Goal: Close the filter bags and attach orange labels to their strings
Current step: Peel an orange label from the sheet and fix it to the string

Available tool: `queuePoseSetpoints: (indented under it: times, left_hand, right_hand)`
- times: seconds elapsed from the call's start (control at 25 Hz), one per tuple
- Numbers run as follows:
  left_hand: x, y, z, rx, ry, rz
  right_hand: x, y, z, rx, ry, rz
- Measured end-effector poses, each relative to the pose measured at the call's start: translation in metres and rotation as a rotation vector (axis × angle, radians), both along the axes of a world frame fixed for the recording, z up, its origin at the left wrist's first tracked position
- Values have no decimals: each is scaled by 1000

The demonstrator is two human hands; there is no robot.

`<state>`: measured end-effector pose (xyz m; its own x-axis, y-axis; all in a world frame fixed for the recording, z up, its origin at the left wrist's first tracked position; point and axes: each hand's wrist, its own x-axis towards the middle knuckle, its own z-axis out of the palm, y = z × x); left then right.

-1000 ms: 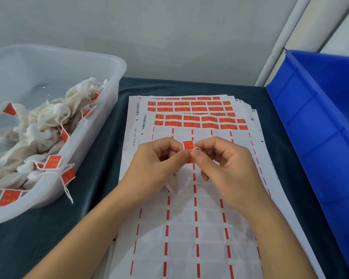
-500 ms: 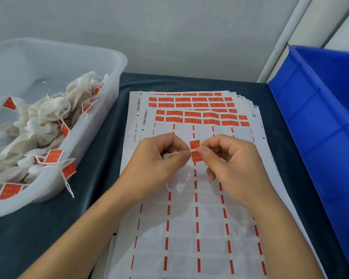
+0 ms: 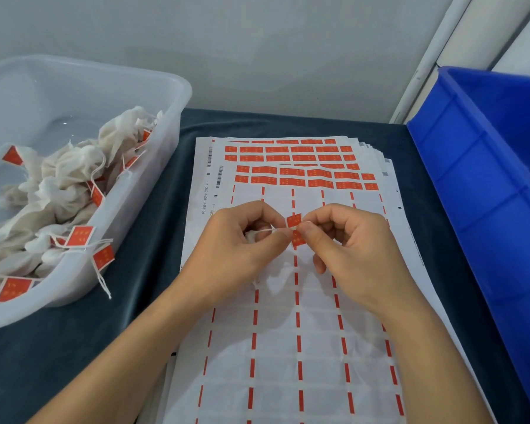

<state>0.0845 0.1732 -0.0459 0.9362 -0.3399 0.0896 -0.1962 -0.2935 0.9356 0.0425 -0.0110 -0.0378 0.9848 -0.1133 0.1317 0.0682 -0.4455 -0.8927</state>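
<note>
Over the label sheets [image 3: 291, 347], my left hand [image 3: 236, 246] holds a white filter bag [image 3: 276, 270], mostly hidden under the palm, and pinches its string [image 3: 273, 230]. My right hand [image 3: 352, 249] pinches an orange label [image 3: 295, 229] that lies across the string, unfolded, one half above my thumb and one half below. Both hands meet at the label. Rows of unused orange labels [image 3: 303, 175] remain at the far end of the top sheet.
A clear plastic tub [image 3: 153, 191] at the left holds several white filter bags [image 3: 58, 185] with orange labels on strings. A blue crate [image 3: 487, 209] stands along the right. The dark cloth-covered table [image 3: 135, 270] shows between tub and sheets. A wall rises behind.
The label has opened from one visible half above my fingers to two halves straddling the string. My hands stayed together; the view shifted slightly.
</note>
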Motion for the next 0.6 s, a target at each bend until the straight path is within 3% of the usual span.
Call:
queuePoseSetpoints:
  times: [0.32, 0.6]
  left_hand:
    - [-1, -5, -3, 7, -52, 35]
    - [1, -4, 0, -60, -4, 59]
  right_hand:
    - [-2, 1, 1, 90, 31, -15]
    - [-1, 1, 2, 40, -15, -15]
